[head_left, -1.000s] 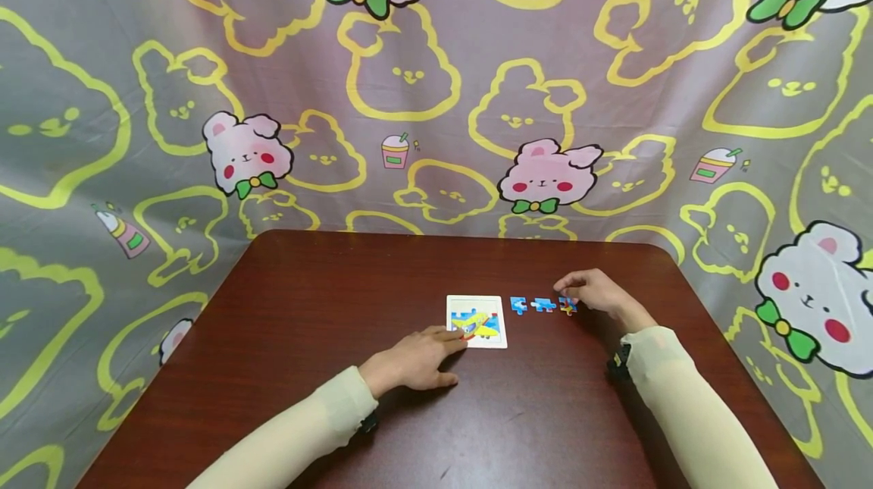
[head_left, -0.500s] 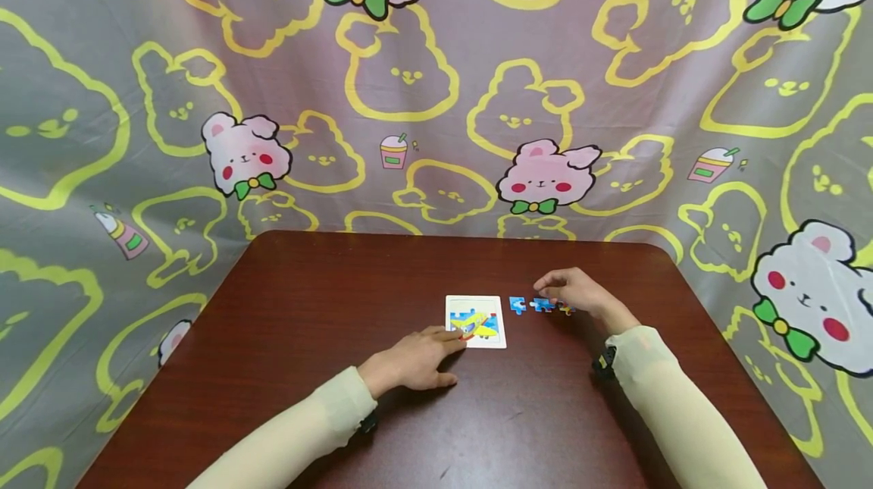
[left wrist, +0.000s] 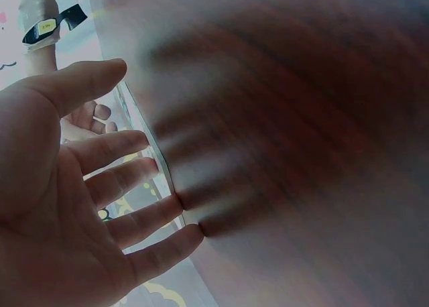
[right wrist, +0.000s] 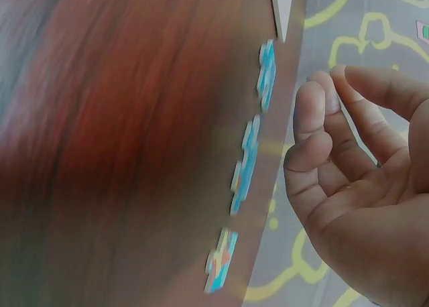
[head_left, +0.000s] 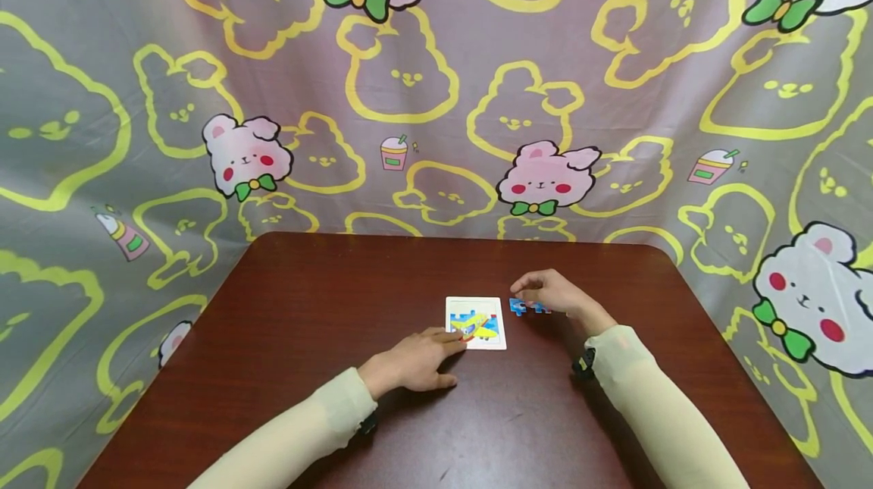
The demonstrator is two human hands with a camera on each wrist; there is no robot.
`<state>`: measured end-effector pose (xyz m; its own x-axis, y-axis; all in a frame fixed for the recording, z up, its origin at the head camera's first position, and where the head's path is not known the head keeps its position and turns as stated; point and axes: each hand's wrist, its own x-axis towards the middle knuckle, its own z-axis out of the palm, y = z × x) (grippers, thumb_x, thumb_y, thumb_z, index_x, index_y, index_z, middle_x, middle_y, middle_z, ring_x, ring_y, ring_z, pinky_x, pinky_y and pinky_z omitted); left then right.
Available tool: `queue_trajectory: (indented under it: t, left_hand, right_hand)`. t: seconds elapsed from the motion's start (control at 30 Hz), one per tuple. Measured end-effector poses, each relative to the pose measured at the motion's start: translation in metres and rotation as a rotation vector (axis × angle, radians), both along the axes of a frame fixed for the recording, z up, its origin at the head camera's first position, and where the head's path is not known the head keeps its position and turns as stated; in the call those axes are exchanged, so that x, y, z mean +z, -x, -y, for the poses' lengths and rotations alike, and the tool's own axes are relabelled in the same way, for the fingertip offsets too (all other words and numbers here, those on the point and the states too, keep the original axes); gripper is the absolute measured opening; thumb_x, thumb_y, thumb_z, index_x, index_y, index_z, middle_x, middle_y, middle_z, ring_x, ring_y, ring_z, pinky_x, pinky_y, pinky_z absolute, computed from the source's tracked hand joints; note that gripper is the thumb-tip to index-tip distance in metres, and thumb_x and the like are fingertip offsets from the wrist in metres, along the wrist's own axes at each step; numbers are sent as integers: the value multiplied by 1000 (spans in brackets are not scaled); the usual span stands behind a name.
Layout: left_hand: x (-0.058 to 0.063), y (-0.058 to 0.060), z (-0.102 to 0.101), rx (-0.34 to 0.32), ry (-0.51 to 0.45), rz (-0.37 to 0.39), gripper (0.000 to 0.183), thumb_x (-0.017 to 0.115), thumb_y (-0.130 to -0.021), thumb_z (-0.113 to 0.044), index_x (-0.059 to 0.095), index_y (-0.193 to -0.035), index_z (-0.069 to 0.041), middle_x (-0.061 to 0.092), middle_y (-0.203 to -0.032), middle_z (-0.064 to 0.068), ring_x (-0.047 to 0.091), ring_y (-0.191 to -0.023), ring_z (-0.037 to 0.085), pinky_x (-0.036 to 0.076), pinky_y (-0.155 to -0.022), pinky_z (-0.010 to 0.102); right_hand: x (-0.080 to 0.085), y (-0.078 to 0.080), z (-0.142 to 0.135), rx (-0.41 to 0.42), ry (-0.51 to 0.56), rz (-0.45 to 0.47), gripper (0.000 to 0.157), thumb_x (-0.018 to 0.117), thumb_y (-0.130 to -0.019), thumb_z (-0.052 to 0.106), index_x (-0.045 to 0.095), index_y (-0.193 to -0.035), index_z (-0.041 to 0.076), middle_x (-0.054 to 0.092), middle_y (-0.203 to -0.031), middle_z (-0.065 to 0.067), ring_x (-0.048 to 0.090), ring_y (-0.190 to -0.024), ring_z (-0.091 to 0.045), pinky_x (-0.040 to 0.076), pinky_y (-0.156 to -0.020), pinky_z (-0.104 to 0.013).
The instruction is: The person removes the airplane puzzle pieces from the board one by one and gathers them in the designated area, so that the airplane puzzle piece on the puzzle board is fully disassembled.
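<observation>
A white-framed jigsaw board (head_left: pixel 495 343) with a partly filled yellow airplane picture lies on the table. My left hand (head_left: pixel 412 362) rests at its lower left, straight fingertips (left wrist: pixel 191 234) touching its edge. Right of the board, three loose jigsaw pieces lie in a row: a blue one (right wrist: pixel 267 76) nearest the board, another mostly blue one (right wrist: pixel 246 163), and a blue, yellow and red one (right wrist: pixel 221 261). Just above the row hovers my right hand (head_left: pixel 554 293), fingers loosely bent, thumb close to the index fingertip and nothing visible between them. In the head view it hides the farthest piece.
The dark reddish-brown table (head_left: pixel 327 292) extends around the board, with rounded far corners. A cartoon-printed curtain (head_left: pixel 436 133) hangs behind it and along both sides. Each wrist wears a black strapped device (head_left: pixel 584 362) under a pale sleeve.
My right hand has moved left along the row, from the farthest piece towards the one nearest the board. The left hand, board and pieces have stayed in place.
</observation>
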<state>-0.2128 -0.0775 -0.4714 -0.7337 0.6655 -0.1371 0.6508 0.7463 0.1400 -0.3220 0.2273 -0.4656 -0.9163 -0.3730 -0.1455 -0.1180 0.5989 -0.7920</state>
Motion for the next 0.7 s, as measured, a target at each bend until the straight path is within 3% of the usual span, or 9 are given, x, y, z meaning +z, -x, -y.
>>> queue_trajectory:
  t: [0.2,0.43,0.7]
  left_hand:
    - [0,0,-1,-5,0,-9,64,67,-92,-44,50,-148,-19,45,-157,0,42,-144,26,45,-111,43]
    - [0,0,0,-6,-3,-12,64,67,-92,-44,50,-148,-19,45,-157,0,43,-144,27,45,-110,44]
    - [-1,0,0,-16,-9,-21,65,68,-91,-44,50,-148,-19,46,-156,2,43,-143,27,47,-108,45]
  right_hand:
    - [-1,0,14,22,21,16,22,64,-96,15,71,-114,6,71,-97,-20,58,-72,-30,43,-54,-30]
    - [-2,1,31,32,14,-5,22,65,-95,14,71,-114,4,72,-96,-16,61,-76,-26,47,-58,-33]
    - [-1,0,53,82,19,-32,23,64,-95,14,71,-115,4,74,-104,-13,67,-82,-23,47,-58,-29]
